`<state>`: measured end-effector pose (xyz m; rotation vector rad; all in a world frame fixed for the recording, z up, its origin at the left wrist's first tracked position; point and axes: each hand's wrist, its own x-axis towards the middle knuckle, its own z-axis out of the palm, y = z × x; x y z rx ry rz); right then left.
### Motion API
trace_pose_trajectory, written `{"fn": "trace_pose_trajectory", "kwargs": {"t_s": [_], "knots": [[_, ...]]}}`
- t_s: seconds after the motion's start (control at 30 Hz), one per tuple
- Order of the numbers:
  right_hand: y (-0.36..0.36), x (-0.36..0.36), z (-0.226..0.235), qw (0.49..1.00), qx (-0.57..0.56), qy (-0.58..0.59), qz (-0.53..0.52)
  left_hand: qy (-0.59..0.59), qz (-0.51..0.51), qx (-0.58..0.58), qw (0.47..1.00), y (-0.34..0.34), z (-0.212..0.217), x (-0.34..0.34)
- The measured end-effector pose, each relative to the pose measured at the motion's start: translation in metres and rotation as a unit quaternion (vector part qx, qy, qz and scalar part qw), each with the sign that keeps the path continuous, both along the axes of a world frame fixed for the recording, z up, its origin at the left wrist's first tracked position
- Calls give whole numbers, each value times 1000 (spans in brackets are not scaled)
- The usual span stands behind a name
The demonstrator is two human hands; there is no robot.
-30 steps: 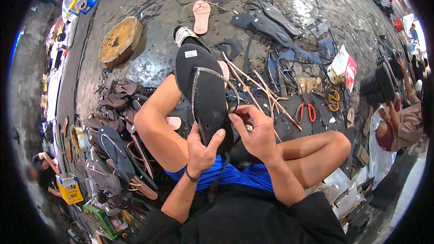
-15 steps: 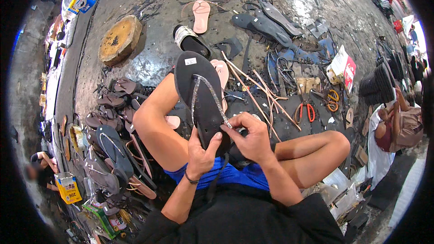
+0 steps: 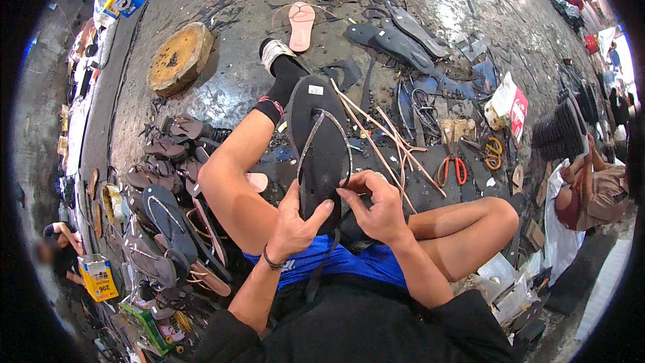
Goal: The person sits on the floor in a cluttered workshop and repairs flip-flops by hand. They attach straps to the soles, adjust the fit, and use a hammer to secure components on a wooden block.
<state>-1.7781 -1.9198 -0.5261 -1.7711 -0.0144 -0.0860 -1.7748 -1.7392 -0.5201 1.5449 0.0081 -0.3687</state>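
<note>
A black flip-flop [image 3: 322, 181] with a small white sticker near its toe is held up in front of me, toe end pointing away. Its glittery strap [image 3: 313, 136] forms a V from the toe post down both sides. My left hand [image 3: 290, 223] grips the heel end from the left, thumb lying on the footbed. My right hand [image 3: 377, 207] is closed at the right edge, its thumb and forefinger pinching the lower end of the strap beside the sole. The fingers behind the sole are hidden.
At left lies a pile of finished-looking flip-flops [image 3: 164, 212]. A round wooden block [image 3: 180, 59] stands beyond it. Ahead are a pink sandal [image 3: 302, 25] and dark soles [image 3: 390, 44]. Pink strips [image 3: 383, 136], red-handled scissors [image 3: 452, 169] and yellow-handled scissors [image 3: 494, 153] lie to the right.
The flip-flop has shifted right and turned more upright, its toe swinging right. My right hand has moved with the strap end close against the sole's edge.
</note>
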Motion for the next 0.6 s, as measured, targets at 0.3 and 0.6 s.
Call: {"fn": "trace_pose_trajectory", "kwargs": {"t_s": [0.3, 0.6], "knots": [[-8, -7, -15, 995, -66, -51, 51, 16, 0, 3, 1000, -3, -11, -10], [2, -15, -22, 997, -74, -31, 14, 48, -1, -16, 999, 3, -19, -16]]}}
